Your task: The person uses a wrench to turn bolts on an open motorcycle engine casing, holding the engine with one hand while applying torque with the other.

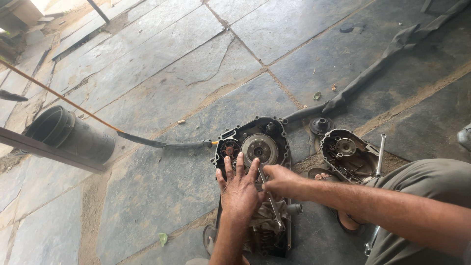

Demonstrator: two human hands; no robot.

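The left hand point(239, 189) is pressing its spread fingers flat on the engine point(255, 162), just near of the round clutch point(259, 149). The right hand point(279, 181) is gripping a wrench point(271, 201), its length running near-far.

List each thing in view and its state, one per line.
engine: side cover off, clutch exposed
left hand: flat on the engine, fingers spread
right hand: gripping a metal tool
removed cover: lying inner side up
black bucket: tipped on its side
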